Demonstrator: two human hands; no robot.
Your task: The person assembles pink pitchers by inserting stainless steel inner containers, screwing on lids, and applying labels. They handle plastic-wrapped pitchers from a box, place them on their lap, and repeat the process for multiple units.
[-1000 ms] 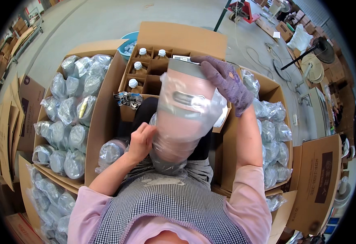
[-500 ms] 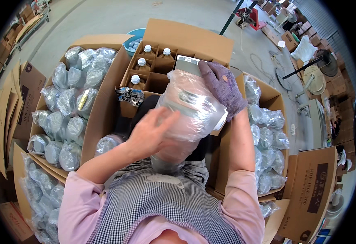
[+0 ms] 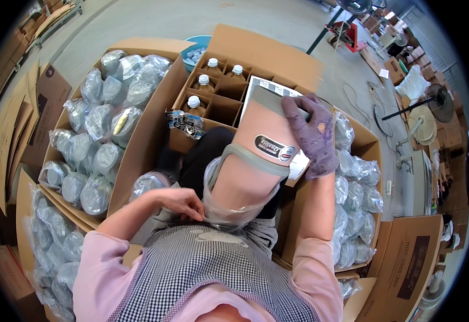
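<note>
Grey floor [image 3: 154,24]; pink container [image 3: 257,153] between left hand [image 3: 183,203], gloved right hand [image 3: 314,134]

Over here, the tall, tapered, smooth-sided container [image 3: 239,185] is peach-pink, banded in grey-green, its oval label [image 3: 269,146] black with a pale edge. The knitted work glove [image 3: 316,139] is dusty purple; the cloth apron [image 3: 207,279] wears fine black-and-white checks beside pale pink sleeves [image 3: 99,268]. Round bottle caps [image 3: 193,101] show white, the divided cardboard carton [image 3: 266,53] plain brown.
</note>
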